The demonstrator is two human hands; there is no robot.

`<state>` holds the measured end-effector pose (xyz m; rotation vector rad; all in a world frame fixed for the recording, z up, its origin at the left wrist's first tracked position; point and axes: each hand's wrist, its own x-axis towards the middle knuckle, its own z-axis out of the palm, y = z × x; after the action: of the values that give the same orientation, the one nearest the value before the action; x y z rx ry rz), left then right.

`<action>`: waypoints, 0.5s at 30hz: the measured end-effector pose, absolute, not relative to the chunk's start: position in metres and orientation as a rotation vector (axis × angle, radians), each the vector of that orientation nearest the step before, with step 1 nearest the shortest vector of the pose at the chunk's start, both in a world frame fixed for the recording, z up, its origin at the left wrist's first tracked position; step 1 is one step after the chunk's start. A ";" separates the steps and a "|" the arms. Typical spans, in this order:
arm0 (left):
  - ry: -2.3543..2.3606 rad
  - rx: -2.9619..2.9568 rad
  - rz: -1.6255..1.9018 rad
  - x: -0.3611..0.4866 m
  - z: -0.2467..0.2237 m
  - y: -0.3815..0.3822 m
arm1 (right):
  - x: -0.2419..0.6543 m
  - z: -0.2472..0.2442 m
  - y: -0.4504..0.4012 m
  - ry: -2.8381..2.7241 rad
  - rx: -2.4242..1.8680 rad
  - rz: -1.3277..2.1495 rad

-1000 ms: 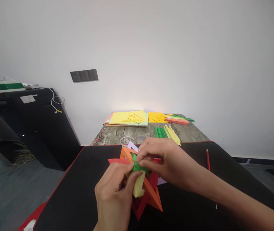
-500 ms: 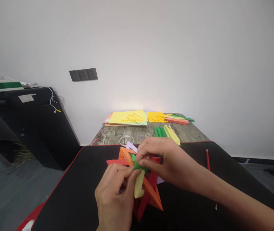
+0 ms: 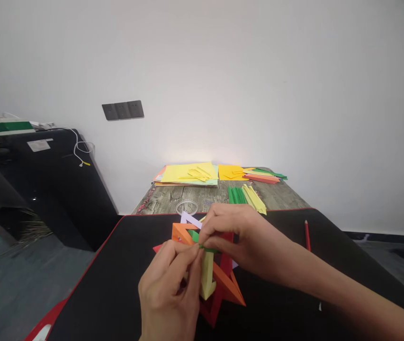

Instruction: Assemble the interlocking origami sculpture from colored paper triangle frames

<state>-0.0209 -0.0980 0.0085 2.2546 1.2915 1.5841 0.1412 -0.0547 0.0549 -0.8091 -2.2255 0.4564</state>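
A star-like model of folded paper strips (image 3: 227, 285), in orange, red, lilac, green and pale yellow, is between my hands above the black mat. My left hand (image 3: 173, 284) pinches near its middle, fingertips at the junction of the green strip and the pale yellow strip (image 3: 207, 274). From the right, my right hand (image 3: 233, 229) has thumb and fingers closed on the green strip (image 3: 209, 249). The fingertips of both hands nearly meet there and hide the joint. Orange and red points stick out below and to the left.
Behind the black mat (image 3: 116, 270) lie green folded strips (image 3: 236, 195), pale yellow strips (image 3: 255, 199), a tape ring (image 3: 186, 207) and yellow sheets (image 3: 173, 173). A red pencil (image 3: 307, 235) rests on the mat at right.
The paper model has turned and tilted slightly, its lower orange point shifting right. My fingertips have come closer together, covering more of the green strip.
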 end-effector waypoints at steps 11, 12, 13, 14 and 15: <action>0.953 2.673 1.180 -0.056 0.050 -0.059 | 0.152 0.055 -0.054 -2.255 -0.753 0.447; 0.906 2.687 1.065 -0.056 0.056 -0.054 | 0.153 0.055 -0.054 -2.249 -0.749 0.448; 0.865 2.694 0.952 -0.054 0.061 -0.050 | 0.154 0.055 -0.054 -2.247 -0.744 0.449; 0.831 2.697 0.853 -0.052 0.066 -0.046 | 0.155 0.054 -0.054 -2.245 -0.747 0.454; 0.815 2.691 0.768 -0.049 0.070 -0.043 | 0.156 0.054 -0.054 -2.243 -0.752 0.461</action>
<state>-0.0490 -0.0427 0.0699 2.6907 0.8154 0.7682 0.1557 -0.0544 0.0539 -0.7521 -2.2433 0.4609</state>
